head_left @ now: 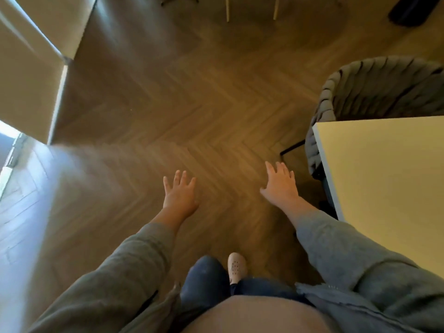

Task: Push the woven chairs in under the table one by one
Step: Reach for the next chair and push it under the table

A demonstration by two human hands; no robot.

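While both arms reach forward over the herringbone floor (192,104), the left grip (180,195) and the right grip (280,186) are spread, fingers apart, holding nothing. The grey woven chair (374,90) stands beyond and right of the right grip, partly tucked under the pale worktop (384,169).
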